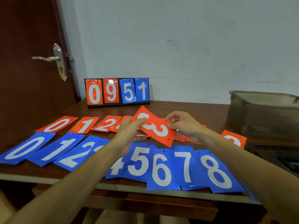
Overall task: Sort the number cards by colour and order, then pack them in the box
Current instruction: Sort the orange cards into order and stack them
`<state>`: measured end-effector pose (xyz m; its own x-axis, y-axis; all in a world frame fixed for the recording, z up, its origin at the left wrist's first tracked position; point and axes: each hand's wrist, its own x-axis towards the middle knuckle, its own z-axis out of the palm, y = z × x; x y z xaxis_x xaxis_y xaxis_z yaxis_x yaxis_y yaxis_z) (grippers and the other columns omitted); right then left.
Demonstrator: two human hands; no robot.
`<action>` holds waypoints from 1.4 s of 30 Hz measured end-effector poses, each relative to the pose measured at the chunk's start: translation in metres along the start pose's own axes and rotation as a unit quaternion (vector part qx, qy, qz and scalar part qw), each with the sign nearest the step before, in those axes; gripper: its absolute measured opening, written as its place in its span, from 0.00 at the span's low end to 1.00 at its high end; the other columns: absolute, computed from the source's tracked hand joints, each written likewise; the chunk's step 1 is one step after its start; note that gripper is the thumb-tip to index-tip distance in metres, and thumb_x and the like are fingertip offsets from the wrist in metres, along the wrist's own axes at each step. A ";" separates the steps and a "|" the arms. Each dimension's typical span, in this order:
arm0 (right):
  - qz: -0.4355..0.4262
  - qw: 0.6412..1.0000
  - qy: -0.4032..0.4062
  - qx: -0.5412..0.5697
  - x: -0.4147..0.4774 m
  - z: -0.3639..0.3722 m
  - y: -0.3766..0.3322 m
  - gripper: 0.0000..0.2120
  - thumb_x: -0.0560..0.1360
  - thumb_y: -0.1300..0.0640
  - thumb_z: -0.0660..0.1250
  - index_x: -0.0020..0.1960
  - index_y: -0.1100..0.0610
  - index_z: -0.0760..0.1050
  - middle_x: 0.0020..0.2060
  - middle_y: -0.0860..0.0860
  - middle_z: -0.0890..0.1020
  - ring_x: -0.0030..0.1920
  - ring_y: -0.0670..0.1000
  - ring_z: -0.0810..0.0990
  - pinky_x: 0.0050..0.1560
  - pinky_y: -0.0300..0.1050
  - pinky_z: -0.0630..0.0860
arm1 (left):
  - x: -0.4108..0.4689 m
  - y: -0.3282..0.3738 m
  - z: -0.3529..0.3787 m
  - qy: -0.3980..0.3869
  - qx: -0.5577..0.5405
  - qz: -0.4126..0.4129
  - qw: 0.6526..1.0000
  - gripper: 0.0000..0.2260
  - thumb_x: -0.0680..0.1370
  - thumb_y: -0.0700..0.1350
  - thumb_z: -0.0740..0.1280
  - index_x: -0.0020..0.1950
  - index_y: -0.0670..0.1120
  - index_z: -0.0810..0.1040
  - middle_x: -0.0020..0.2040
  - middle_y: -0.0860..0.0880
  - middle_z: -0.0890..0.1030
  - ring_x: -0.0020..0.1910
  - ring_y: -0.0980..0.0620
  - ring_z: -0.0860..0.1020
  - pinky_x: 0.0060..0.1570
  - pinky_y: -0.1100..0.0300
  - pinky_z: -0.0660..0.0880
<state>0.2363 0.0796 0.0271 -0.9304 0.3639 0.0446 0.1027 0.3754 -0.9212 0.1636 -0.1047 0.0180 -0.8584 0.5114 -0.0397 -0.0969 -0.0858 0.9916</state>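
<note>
Both forearms reach out over the near edge of the wooden table [191, 110], bare to the elbow, and meet above the middle of it. The left hand [129, 131] pinches one end of an orange 3 card [155, 126] between thumb and fingers; the right hand [184, 125] grips the opposite end with its fingers curled over the edge. The card is lifted off the table, tilted and turned so the 3 reads at a slant.

A row of orange cards lies behind the hands: 0 [56, 124], 1 [84, 125] and 2 [106, 125] read clearly, the next is mostly covered by the left hand, and further orange cards under the right hand show only as slivers. An orange card [233, 140] at the far right shows just the top of its digit, so I cannot tell the number.

Nearer lies a row of blue cards: 0 [25, 147], 1 [59, 149], 2 [80, 152], then a 4 [118, 168] half covered by the left forearm, then 5 [140, 160], 6 [161, 170], 7 [186, 165] and 8 [216, 172]. Any card between 2 and 4 is under the arm.

A flip scoreboard [118, 92] stands at the back, reading 0 9 5 1. A translucent plastic box [262, 113] sits at the right rear, cut off by the frame; its contents are too hazy to make out.
</note>
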 end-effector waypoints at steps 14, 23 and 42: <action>0.004 0.999 -0.014 0.032 0.051 0.042 -0.015 0.13 0.70 0.64 0.73 0.54 0.60 0.77 0.45 0.56 0.84 0.42 0.52 0.82 0.39 0.42 0.79 | 0.017 -0.006 -0.061 -0.033 0.111 -0.084 0.990 0.12 0.72 0.35 0.72 0.55 0.41 0.77 0.47 0.46 0.82 0.41 0.52 0.82 0.29 0.63 0.79; 0.037 0.999 -0.016 0.035 0.110 0.075 -0.021 0.11 0.73 0.64 0.71 0.54 0.56 0.78 0.46 0.53 0.85 0.45 0.52 0.85 0.44 0.45 0.82 | 0.057 0.006 -0.109 -0.052 0.208 0.021 0.977 0.08 0.79 0.49 0.62 0.48 0.50 0.80 0.46 0.54 0.83 0.47 0.57 0.81 0.49 0.61 0.77; 0.080 0.992 -0.011 0.101 0.201 0.096 -0.022 0.07 0.74 0.65 0.67 0.50 0.56 0.78 0.51 0.56 0.82 0.51 0.52 0.81 0.46 0.44 0.80 | 0.130 -0.019 -0.184 -0.093 0.635 0.097 0.761 0.22 0.79 0.53 0.61 0.73 0.52 0.65 0.73 0.53 0.66 0.71 0.54 0.63 0.68 0.56 0.62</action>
<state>0.0137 0.0628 0.0193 -0.9152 0.3863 -0.1148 0.1790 0.1342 -0.9747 -0.0393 -0.1941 -0.0284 -0.6972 0.7165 0.0242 0.6887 0.6600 0.3002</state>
